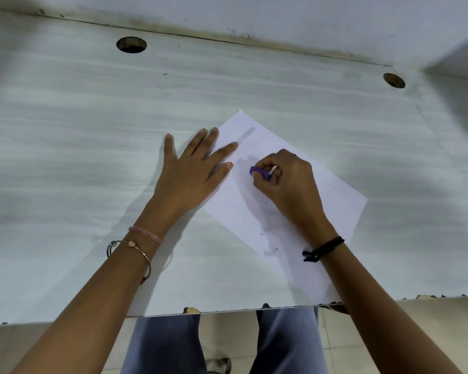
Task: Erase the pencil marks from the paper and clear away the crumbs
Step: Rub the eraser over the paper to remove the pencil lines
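While the left hand [192, 171] lies flat with fingers straight and spread, it holds nothing; its palm and little finger rest on the bench [92, 130], and its thumb and the fingertips nearest it press the left edge of the paper [341, 203]. Right hand [289, 179]: fingers curled tight, pinching a purple eraser [257, 172]; the eraser's free end points left and meets the sheet near its middle.

Paper: one white sheet, lying flat on the bench and turned at an angle, one corner pointing to the far side; its near corner reaches close to the bench's front edge.

Crumbs [333, 191]: small dark specks scattered on the sheet to the right of the right hand; more specks lie on the sheet just left of the right wrist.

Faint grey shading shows just beyond the eraser; mark or shadow, I cannot tell. A pale narrow strip [246, 134] lies near the far corner, touching the left fingertips; its nature is unclear.

Other items: two round holes in the bench, one far left [131, 45], one far right [394, 80]; a pink thread [146, 234] and a thin bangle [130, 245] on the left wrist; a black band [323, 248] on the right wrist.
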Available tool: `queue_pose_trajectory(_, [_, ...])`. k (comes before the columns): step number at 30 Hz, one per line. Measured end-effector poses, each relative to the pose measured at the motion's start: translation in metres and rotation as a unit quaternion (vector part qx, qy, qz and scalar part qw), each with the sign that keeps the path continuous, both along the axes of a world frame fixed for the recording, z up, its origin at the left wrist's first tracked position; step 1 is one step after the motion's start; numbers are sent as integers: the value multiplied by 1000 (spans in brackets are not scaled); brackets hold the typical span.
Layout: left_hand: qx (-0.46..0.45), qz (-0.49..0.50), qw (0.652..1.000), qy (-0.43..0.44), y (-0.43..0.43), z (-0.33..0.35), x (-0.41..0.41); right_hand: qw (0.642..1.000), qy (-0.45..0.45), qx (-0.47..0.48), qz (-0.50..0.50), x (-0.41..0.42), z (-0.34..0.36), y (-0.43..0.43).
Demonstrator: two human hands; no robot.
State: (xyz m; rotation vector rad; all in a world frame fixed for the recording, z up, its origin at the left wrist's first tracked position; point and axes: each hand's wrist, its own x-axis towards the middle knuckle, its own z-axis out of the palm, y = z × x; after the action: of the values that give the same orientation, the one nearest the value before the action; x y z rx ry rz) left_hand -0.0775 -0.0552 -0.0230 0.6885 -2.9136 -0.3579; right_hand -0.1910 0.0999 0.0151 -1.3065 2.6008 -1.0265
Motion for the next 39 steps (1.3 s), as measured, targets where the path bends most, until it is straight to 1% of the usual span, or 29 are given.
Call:
queue_pose_trajectory(2, [9, 1, 1000, 1, 0, 0, 1, 999, 23, 12, 38, 18, -2, 1])
queue_pose_trajectory(4, [11, 1, 1000, -2, 0, 0, 1, 997, 21, 12, 70, 25, -3, 4])
queue_pose_trajectory(5, [8, 0, 1000, -4, 0, 0, 1, 998, 11, 10, 62, 19, -2, 3])
queue_pose_trajectory(8, [3, 0, 1000, -2, 0, 0, 1, 999, -32, -18, -4, -10, -1, 2])
queue_pose_trajectory(10, [6, 1, 1000, 3, 0, 0, 1, 998, -47, -30, -24, -16, -4, 3])
queue_pose_trajectory(13, [6, 1, 1000, 2, 1, 2, 1, 998, -38, -35, -33, -11, -9, 4])
queue_pose_trajectory(19, [-5, 19, 1000, 11, 11, 8, -8, 998, -48, -33, -26, -11, -7, 4])
queue_pose_trajectory(21, [-4, 7, 1000, 16, 18, 9, -19, 998, -45, -27, -23, -10, -7, 3])
queue_pose_trajectory(25, [20, 0, 999, 27, 21, 2, -32, 999, -11, -23, -30, -9, -5, 0])
queue_pose_trajectory(30, [-7, 7, 999, 32, 22, -3, -31, 999, 24, 13, 26, 1, -7, -3])
queue_pose_trajectory(35, [17, 1, 999, 30, 20, 0, -30, 999, -5, -7, -47, -30, 0, -3])
queue_pose_trajectory(36, [16, 3, 999, 31, 20, -2, -30, 999, 3, -5, -38, -26, 0, -3])
queue_pose_trajectory(39, [-3, 6, 1000, 30, 21, -5, -32, 998, 43, 20, 34, -4, -2, -3])
